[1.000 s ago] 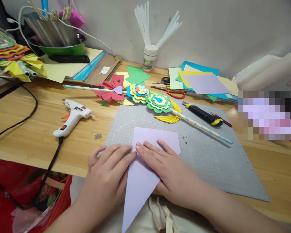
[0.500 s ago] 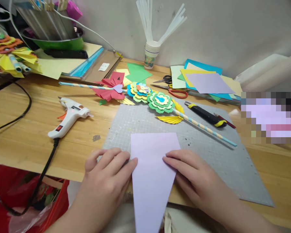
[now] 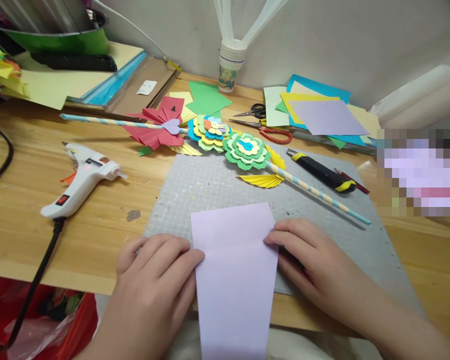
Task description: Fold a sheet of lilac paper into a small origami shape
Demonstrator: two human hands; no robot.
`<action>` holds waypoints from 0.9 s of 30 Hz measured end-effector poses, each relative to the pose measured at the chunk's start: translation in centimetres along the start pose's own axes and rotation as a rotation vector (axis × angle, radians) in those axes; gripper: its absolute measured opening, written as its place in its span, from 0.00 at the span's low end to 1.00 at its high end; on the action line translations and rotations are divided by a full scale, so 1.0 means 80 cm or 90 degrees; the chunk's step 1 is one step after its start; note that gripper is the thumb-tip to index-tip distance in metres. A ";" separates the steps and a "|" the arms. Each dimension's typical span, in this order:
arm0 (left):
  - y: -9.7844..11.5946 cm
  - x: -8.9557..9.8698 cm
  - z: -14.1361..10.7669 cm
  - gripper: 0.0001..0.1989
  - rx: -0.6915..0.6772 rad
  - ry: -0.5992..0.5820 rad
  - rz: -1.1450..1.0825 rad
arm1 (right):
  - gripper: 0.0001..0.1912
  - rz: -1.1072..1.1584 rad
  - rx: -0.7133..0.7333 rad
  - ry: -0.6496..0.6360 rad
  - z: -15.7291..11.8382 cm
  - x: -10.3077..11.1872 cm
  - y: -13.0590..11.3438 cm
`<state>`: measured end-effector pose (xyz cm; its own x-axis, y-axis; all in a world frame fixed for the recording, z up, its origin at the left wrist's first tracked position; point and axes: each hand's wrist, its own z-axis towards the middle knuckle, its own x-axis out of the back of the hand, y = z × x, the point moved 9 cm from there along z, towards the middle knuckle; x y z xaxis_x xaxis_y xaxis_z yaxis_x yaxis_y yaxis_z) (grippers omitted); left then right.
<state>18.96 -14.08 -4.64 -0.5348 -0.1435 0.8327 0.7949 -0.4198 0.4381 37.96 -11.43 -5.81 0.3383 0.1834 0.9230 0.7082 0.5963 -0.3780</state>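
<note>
A sheet of lilac paper (image 3: pixel 234 290) extends from the grey cutting mat (image 3: pixel 165 200) over the table's front edge. My left hand (image 3: pixel 155 280) pinches its left side, thumb on top and fingers curled. On the right side, my right hand (image 3: pixel 315 260) grips the paper between thumb and fingers. Behind the sheet lies a blue-and-cream striped stick (image 3: pixel 315 192) bearing a green layered paper flower (image 3: pixel 246 151), a multicoloured one (image 3: pixel 210 132), a red pleated paper piece (image 3: pixel 161 122) and yellow pleated leaves (image 3: pixel 262 180).
A white glue gun (image 3: pixel 84 175) lies left, its cord hanging over the edge. A black-and-yellow cutter (image 3: pixel 320 171), red-handled scissors (image 3: pixel 275 135), paper cups (image 3: pixel 230 65) with white sticks, and coloured sheets (image 3: pixel 328 117) lie or stand further back. A red bag (image 3: pixel 80 325) is below, left.
The view has shifted closer and a little to the right. Both hands still hold the lilac paper, which has tilted, and they are slightly further apart.
</note>
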 end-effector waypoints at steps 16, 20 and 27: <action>-0.020 -0.006 0.002 0.07 0.125 -0.007 0.089 | 0.12 -0.015 -0.067 -0.035 0.029 0.000 0.038; -0.021 -0.006 0.005 0.08 0.148 -0.028 0.089 | 0.13 -0.010 -0.086 -0.050 0.046 0.001 0.024; -0.026 -0.009 0.017 0.10 0.169 -0.075 0.064 | 0.13 0.128 -0.183 -0.079 0.085 -0.011 0.011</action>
<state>18.10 -11.90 -5.72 -0.4244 -0.0609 0.9034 0.8979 -0.1569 0.4113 34.11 -5.75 -6.47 0.4233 0.3791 0.8229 0.7860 0.2980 -0.5416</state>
